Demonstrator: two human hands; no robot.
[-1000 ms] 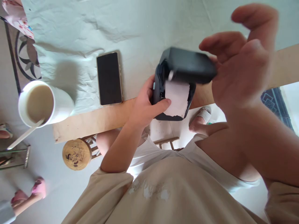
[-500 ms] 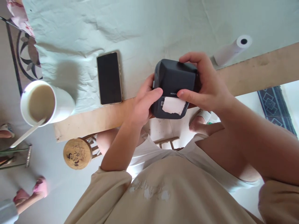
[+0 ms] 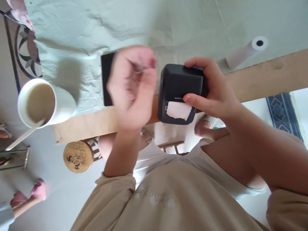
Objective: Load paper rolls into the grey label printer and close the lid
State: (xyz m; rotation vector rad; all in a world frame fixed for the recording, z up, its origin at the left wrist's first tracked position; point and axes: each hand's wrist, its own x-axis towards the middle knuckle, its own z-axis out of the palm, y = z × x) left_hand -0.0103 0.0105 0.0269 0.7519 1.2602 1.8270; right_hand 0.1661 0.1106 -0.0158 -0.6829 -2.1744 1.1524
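My right hand [image 3: 211, 85] holds a small black label printer [image 3: 184, 81] by its right side, fingers on the top edge and thumb on the front. A torn-edged piece of white paper [image 3: 179, 110] covers the printer's lower front. My left hand [image 3: 133, 88] is off the printer, raised just to its left and blurred by motion. Its palm faces up and its fingers are curled in, with nothing visible in them. Partly hidden behind that hand lies a dark-screened phone [image 3: 106, 80] on the table.
A white cup [image 3: 61, 107] of milky brown drink, with a spoon [image 3: 26, 133] in it, stands at the left. A white paper roll [image 3: 240, 56] lies at the right on the pale-green tablecloth [image 3: 192, 29]. Below are a round wooden stool [image 3: 78, 156] and another person's pink shoes [image 3: 38, 189].
My left hand has let go of the printer and moved up and left, over part of the phone. My right hand keeps its hold, and the printer has hardly moved.
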